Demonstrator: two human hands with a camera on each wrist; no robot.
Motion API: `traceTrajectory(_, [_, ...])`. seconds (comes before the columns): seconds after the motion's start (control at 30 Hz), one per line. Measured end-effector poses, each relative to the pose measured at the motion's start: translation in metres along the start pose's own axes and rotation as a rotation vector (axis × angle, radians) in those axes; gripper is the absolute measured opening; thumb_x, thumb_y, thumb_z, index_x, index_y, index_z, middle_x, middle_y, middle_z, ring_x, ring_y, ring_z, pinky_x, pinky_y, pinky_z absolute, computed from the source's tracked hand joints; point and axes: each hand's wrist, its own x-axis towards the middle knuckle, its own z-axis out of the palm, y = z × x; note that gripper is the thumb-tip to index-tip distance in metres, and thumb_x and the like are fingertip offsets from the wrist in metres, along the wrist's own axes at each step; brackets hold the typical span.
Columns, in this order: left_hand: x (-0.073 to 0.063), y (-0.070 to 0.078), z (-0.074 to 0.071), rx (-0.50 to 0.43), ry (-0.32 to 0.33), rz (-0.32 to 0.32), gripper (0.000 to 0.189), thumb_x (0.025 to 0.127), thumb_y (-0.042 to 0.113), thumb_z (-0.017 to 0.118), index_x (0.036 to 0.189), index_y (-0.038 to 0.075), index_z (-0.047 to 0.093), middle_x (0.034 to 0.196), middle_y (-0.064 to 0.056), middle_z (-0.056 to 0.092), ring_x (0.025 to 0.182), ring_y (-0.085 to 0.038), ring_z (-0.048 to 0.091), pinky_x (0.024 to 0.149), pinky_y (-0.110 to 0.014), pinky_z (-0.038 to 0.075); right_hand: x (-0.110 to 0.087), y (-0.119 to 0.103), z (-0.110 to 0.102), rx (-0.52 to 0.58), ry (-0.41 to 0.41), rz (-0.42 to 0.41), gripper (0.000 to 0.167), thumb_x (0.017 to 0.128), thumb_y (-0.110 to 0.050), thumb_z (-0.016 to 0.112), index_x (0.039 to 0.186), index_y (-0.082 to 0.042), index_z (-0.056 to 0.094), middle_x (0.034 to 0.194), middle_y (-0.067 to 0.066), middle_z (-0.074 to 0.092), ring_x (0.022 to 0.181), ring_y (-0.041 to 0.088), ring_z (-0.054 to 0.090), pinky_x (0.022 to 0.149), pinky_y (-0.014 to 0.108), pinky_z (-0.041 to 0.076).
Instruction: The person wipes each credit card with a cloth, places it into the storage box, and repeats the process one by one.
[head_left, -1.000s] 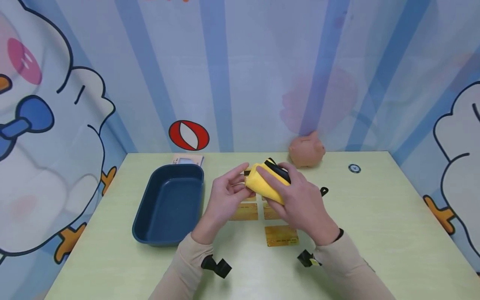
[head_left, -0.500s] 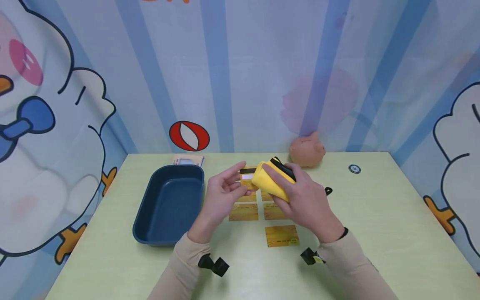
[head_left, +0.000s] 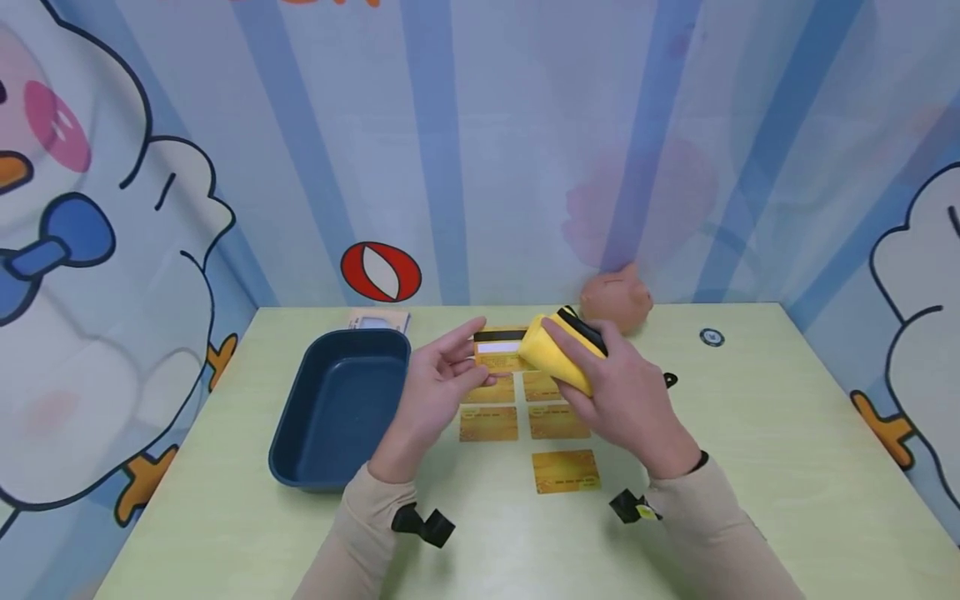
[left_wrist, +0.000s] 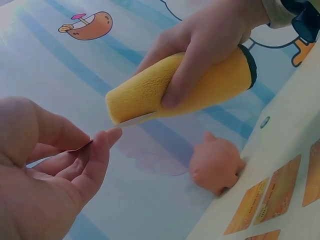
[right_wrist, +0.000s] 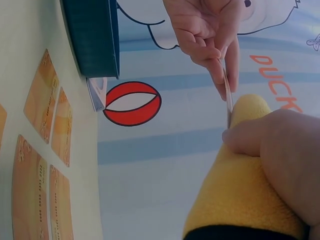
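In the head view my left hand (head_left: 431, 387) pinches a gold bank card (head_left: 498, 350) by its left end, its back with the black stripe and white strip facing me. My right hand (head_left: 630, 404) grips a yellow fuzzy wiping pad (head_left: 562, 354) with a black edge; a small black loop (head_left: 670, 379) sticks out behind that hand. The pad overlaps the card's right end. Seen from the left wrist, the card (left_wrist: 137, 120) runs from the left fingertips to the pad's underside. From the right wrist, the card (right_wrist: 228, 95) stands edge-on beside the pad (right_wrist: 235, 185).
Several gold cards lie in rows below the hands, the nearest card (head_left: 566, 472) apart from the others. A dark blue tray (head_left: 281, 450) stands left, with a flat printed item (head_left: 380, 319) behind it. A pink piggy bank (head_left: 617, 298) and round chip (head_left: 712, 337) sit at the back right.
My right hand has slid rightward along the card with the yellow pad, so more of the card's back shows. My left hand, still pinching the card, has drifted slightly left.
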Motion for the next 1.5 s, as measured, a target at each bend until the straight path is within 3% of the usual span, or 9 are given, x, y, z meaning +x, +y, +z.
traceTrajectory(0.3, [0.001, 0.003, -0.006, 0.007, -0.019, 0.002, 0.065, 0.098, -0.013, 0.06, 0.158, 0.008, 0.047, 0.145, -0.029, 0.059, 0.102, -0.021, 0.077, 0.088, -0.034, 0.063, -0.001, 0.003, -0.004, 0.005, 0.035, -0.012, 0.074, 0.093, -0.032, 0.079, 0.159, -0.034, 0.047, 0.13, 0.025, 0.056, 0.084, 0.035, 0.066, 0.052, 0.047, 0.056])
traceTrajectory(0.53, [0.0, 0.008, -0.017, 0.052, 0.018, -0.047, 0.064, 0.1, -0.008, 0.06, 0.159, 0.011, 0.047, 0.145, -0.021, 0.062, 0.11, -0.043, 0.072, 0.088, -0.034, 0.063, 0.001, 0.003, -0.005, 0.012, 0.043, -0.014, 0.073, 0.092, -0.033, 0.08, 0.158, -0.033, 0.048, 0.13, 0.025, 0.057, 0.087, 0.035, 0.066, 0.054, 0.048, 0.057])
traceTrajectory(0.6, [-0.001, 0.009, -0.024, 0.087, 0.028, -0.056, 0.063, 0.1, -0.007, 0.06, 0.158, 0.012, 0.047, 0.144, -0.019, 0.063, 0.11, -0.04, 0.072, 0.088, -0.032, 0.063, 0.001, 0.003, -0.005, 0.013, 0.037, -0.009, 0.073, 0.092, -0.033, 0.08, 0.158, -0.034, 0.049, 0.13, 0.025, 0.057, 0.088, 0.035, 0.066, 0.053, 0.048, 0.056])
traceTrajectory(0.93, [0.001, 0.017, -0.078, 0.309, 0.043, -0.127, 0.057, 0.102, -0.004, 0.058, 0.157, 0.007, 0.047, 0.138, -0.021, 0.067, 0.105, -0.03, 0.074, 0.084, -0.027, 0.061, -0.001, 0.003, -0.011, 0.025, 0.037, -0.002, 0.071, 0.093, -0.033, 0.079, 0.157, -0.034, 0.049, 0.129, 0.024, 0.057, 0.083, 0.032, 0.065, 0.051, 0.045, 0.054])
traceTrajectory(1.13, [0.007, 0.032, -0.115, 0.457, 0.052, -0.187, 0.058, 0.101, -0.005, 0.056, 0.158, 0.003, 0.042, 0.14, -0.027, 0.064, 0.106, -0.039, 0.073, 0.084, -0.026, 0.061, -0.002, 0.003, -0.016, 0.022, 0.053, -0.014, 0.073, 0.091, -0.032, 0.081, 0.157, -0.033, 0.05, 0.128, 0.025, 0.058, 0.084, 0.033, 0.065, 0.05, 0.045, 0.054])
traceTrajectory(1.3, [0.014, 0.037, -0.143, 0.595, 0.101, -0.264, 0.062, 0.102, -0.003, 0.056, 0.16, 0.0, 0.037, 0.139, -0.032, 0.061, 0.109, -0.041, 0.071, 0.084, -0.029, 0.062, -0.002, 0.004, -0.017, 0.018, 0.046, -0.012, 0.073, 0.091, -0.032, 0.081, 0.158, -0.033, 0.049, 0.129, 0.025, 0.058, 0.081, 0.032, 0.064, 0.05, 0.044, 0.054])
traceTrajectory(1.5, [0.021, 0.029, -0.169, 0.749, 0.124, -0.387, 0.064, 0.097, -0.004, 0.06, 0.158, -0.004, 0.039, 0.13, -0.035, 0.058, 0.1, -0.039, 0.07, 0.077, -0.03, 0.061, -0.002, 0.004, -0.019, 0.022, 0.046, -0.015, 0.074, 0.091, -0.032, 0.081, 0.158, -0.033, 0.048, 0.128, 0.025, 0.057, 0.077, 0.03, 0.062, 0.049, 0.043, 0.053])
